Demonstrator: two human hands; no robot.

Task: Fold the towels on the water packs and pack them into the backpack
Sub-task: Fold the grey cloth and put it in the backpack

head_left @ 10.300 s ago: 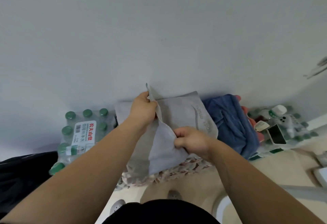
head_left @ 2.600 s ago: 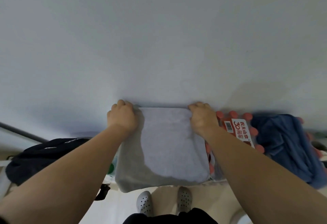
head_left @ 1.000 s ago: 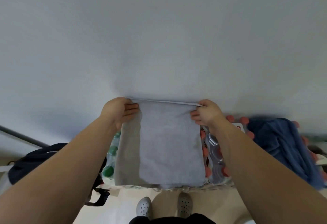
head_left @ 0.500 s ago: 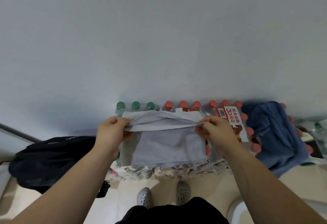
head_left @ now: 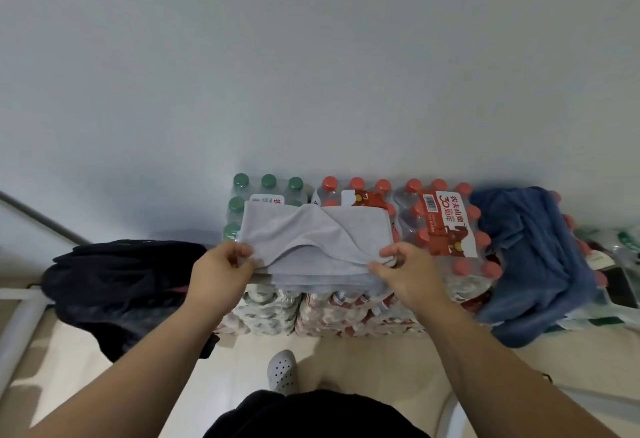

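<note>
On the beige floor [head_left: 242, 368] stood shrink-wrapped packs of plastic water bottles [head_left: 446, 230], bearing a grey cloth towel [head_left: 311, 230] and a crumpled blue cloth towel [head_left: 526, 250].

Grey towel [head_left: 311, 235]: matt cloth, short soft nap, stitched hem. Blue towel [head_left: 530, 250]: matt cloth, looks thicker, crumpled. Water packs [head_left: 445, 226]: glossy clear plastic shrink film, smooth plastic caps, printed labels. Backpack [head_left: 124, 275]: black matt woven fabric, probably nylon. Wall [head_left: 311, 74]: smooth matt paint. Floor [head_left: 242, 368]: smooth, slight sheen.

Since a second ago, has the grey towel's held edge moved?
Yes. The left hand and right hand folded the grey towel's edge from the water packs' far side to their near edge.
</note>
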